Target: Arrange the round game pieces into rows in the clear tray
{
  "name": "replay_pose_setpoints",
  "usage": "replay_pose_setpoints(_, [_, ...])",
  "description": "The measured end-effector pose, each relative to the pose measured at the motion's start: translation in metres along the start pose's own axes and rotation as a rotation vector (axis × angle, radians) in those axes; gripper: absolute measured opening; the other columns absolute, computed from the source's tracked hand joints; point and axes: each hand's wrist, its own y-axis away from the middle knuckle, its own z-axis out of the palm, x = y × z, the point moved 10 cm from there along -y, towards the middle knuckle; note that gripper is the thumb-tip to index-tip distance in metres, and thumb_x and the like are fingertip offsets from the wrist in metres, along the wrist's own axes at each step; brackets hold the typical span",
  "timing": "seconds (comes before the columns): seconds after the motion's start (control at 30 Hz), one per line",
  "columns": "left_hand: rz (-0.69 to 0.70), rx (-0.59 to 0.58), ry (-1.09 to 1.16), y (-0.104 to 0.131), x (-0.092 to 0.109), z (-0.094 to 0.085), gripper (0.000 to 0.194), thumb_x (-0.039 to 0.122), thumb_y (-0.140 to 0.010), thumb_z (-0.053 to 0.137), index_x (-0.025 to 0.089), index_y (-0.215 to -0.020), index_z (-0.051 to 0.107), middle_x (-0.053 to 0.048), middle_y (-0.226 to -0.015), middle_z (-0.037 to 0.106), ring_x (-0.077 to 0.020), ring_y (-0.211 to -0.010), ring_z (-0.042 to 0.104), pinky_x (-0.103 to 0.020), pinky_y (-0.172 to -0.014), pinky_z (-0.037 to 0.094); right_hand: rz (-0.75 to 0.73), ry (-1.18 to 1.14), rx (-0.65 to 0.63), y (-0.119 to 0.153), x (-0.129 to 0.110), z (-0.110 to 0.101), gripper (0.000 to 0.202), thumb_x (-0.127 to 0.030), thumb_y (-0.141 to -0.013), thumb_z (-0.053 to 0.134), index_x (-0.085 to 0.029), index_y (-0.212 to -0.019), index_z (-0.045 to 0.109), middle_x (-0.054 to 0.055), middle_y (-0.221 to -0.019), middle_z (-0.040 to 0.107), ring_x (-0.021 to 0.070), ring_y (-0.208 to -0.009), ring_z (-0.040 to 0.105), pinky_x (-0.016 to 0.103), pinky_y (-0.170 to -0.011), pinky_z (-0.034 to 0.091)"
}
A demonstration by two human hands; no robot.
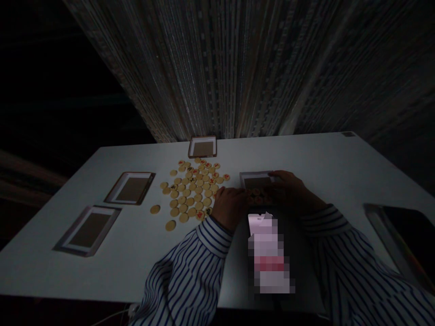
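Round wooden xiangqi pieces (200, 183) lie in a loose heap on the white table, some showing red or black characters, many blank side up. Right of them is a shallow box (256, 174) with several pieces (256, 192) along its near part. My left hand (231, 206) is closed at the box's near left corner, its fingertips dim in shadow. Around the right side of that box curls my right hand (290, 188), fingers at the far right corner, thumb lost in the dark.
Two more shallow boxes, one (130, 188) above the other (87, 230), lie at the left, and another (202, 146) stands at the back edge by the curtain (217, 68). A lit phone (268, 253) is close in front of me. A dark-topped object (404, 235) sits far right.
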Motion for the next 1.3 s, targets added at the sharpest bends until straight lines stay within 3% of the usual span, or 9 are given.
replay_pose_setpoints(0.17, [0.019, -0.015, -0.006, 0.000, 0.001, 0.001, 0.025, 0.030, -0.086, 0.051, 0.024, -0.107, 0.063, -0.003, -0.111, 0.065, -0.0229, -0.102, 0.057, -0.047, -0.094, 0.039, -0.033, -0.002, 0.043, 0.002, 0.004, -0.008, 0.014, -0.034, -0.073, 0.062, -0.026, -0.083, 0.070, 0.009, -0.110, 0.062, 0.0278, -0.105, 0.054, 0.045, -0.083, 0.047])
replay_pose_setpoints(0.33, [0.011, 0.007, -0.013, 0.000, 0.000, 0.000, 0.025, 0.031, -0.086, 0.050, 0.023, -0.106, 0.063, -0.005, -0.110, 0.066, -0.0228, -0.102, 0.057, -0.047, -0.094, 0.039, -0.077, 0.006, -0.004, 0.007, 0.003, -0.004, 0.011, -0.031, -0.065, 0.070, -0.026, -0.075, 0.069, 0.009, -0.111, 0.061, 0.0292, -0.106, 0.053, 0.047, -0.084, 0.045])
replay_pose_setpoints(1.07, [0.009, 0.009, 0.000, 0.000, 0.000, -0.001, 0.026, 0.032, -0.086, 0.052, 0.023, -0.107, 0.063, -0.005, -0.110, 0.066, -0.0228, -0.102, 0.057, -0.047, -0.095, 0.038, -0.085, -0.032, -0.013, 0.009, -0.001, 0.001, 0.014, -0.023, -0.062, 0.072, -0.025, -0.076, 0.072, 0.010, -0.111, 0.060, 0.0309, -0.108, 0.051, 0.050, -0.086, 0.044])
replay_pose_setpoints(1.3, [0.019, 0.020, -0.012, 0.000, 0.001, 0.000, 0.025, 0.030, -0.086, 0.051, 0.024, -0.107, 0.063, -0.005, -0.111, 0.066, -0.0218, -0.101, 0.058, -0.047, -0.094, 0.040, -0.074, -0.014, -0.024, 0.007, -0.002, -0.003, 0.013, -0.028, -0.065, 0.068, -0.026, -0.078, 0.070, 0.007, -0.110, 0.062, 0.0294, -0.108, 0.052, 0.048, -0.085, 0.045])
